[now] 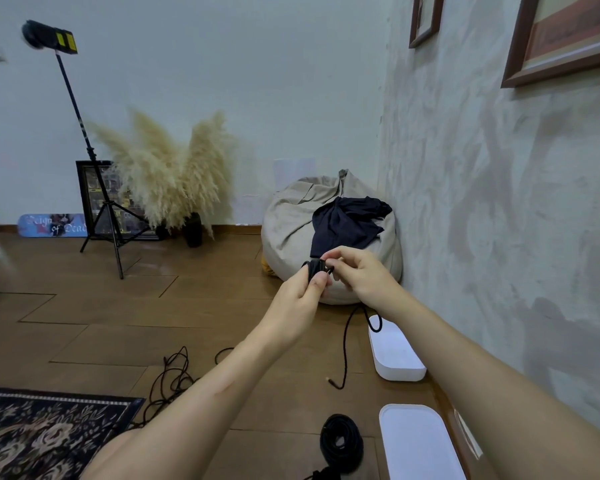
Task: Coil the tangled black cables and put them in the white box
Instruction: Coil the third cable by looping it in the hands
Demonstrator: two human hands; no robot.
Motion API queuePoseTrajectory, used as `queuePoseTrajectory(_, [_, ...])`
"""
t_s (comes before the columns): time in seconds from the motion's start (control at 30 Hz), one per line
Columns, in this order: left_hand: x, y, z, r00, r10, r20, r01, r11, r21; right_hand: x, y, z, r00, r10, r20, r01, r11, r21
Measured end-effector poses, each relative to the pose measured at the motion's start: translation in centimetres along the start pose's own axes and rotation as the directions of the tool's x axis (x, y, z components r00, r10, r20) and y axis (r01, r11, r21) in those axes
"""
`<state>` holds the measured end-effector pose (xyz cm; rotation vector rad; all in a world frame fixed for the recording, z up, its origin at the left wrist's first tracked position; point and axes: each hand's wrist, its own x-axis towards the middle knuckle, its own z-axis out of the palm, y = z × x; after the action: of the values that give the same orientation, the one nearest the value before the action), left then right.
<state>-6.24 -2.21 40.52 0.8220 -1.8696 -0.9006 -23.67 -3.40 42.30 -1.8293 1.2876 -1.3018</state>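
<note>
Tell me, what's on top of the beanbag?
A dark cloth lies draped over the beanbag. Its bottom edge is hidden behind the left hand, the right hand and the cable they hold.

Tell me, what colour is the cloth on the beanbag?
The cloth is dark navy, clearest in the head view.

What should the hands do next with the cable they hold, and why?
Probably wind one more loop onto the coil: the left hand grips that small black coil, the right hand pinches the tail beside it, and that tail hangs down to the floor beside the white box, so coiling looks unfinished.
</note>
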Motion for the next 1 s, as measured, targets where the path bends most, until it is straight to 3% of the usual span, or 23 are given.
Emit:
queuePoseTrajectory(0.33, [0.3,0.4,0.3,0.997,-0.008,-0.072,0.003,0.998,-0.064,-0.2,-0.1,1.7,0.999,0.031,-0.018,-0.030,0.998,0.052])
queuePoseTrajectory(0.47, [0.8,0.5,-0.1,0.994,-0.076,-0.078,0.058,0.976,-0.211,-0.8,0.0,2.7,0.992,0.114,0.047,-0.120,0.981,0.154])
queuePoseTrajectory(0.63, [1.3,0.5,-0.1,0.977,-0.173,-0.125,0.113,0.917,-0.383,-1.4,0.6,4.5,0.964,0.234,0.127,-0.234,0.972,-0.013])
queuePoseTrajectory(0.87, [1.8,-0.3,-0.3,0.927,-0.199,-0.316,0.158,0.976,-0.152,-1.4,-0.5,6.2,0.927,0.250,0.278,-0.218,0.966,-0.140])
queuePoseTrajectory(1.0, [2.2,-2.0,-0.8,0.920,-0.197,-0.339,0.215,0.977,0.014,-1.5,-1.4,5.9,0.876,0.258,0.407,-0.191,0.961,-0.198])
